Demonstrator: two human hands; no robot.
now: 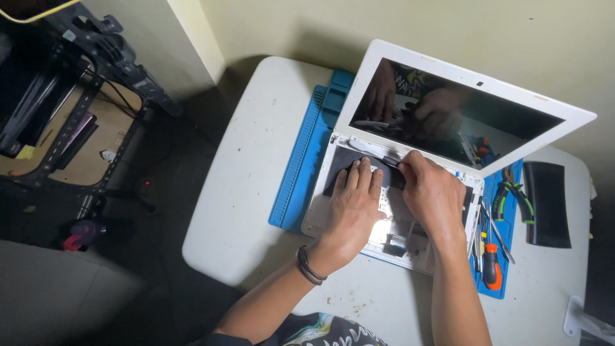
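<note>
One white laptop (442, 102) lies opened up on one blue work mat (306, 173), which rests on one white table (256, 211); its dark screen stands tilted back beyond the fingertips. Two hands work inside the laptop's base. The left hand (354, 208) lies flat, its fingers (359, 176) spread narrowly and pressed on one black sheet (349, 161) covering the upper part of the base. The right hand (432, 192) is curled, its fingertips pinched on one small dark tool (392, 161) whose end meets the black sheet just beside the left fingertips; what kind of tool cannot be told. One dark band (311, 264) circles the left wrist. To the right of the right hand, the mat's edge carries one pair of green-handled pliers (512, 195), one orange-handled screwdriver (492, 266) and one slim metal tool (498, 232). Farther right, apart from the fingers, one black rectangular piece (548, 204) lies on the table.
</note>
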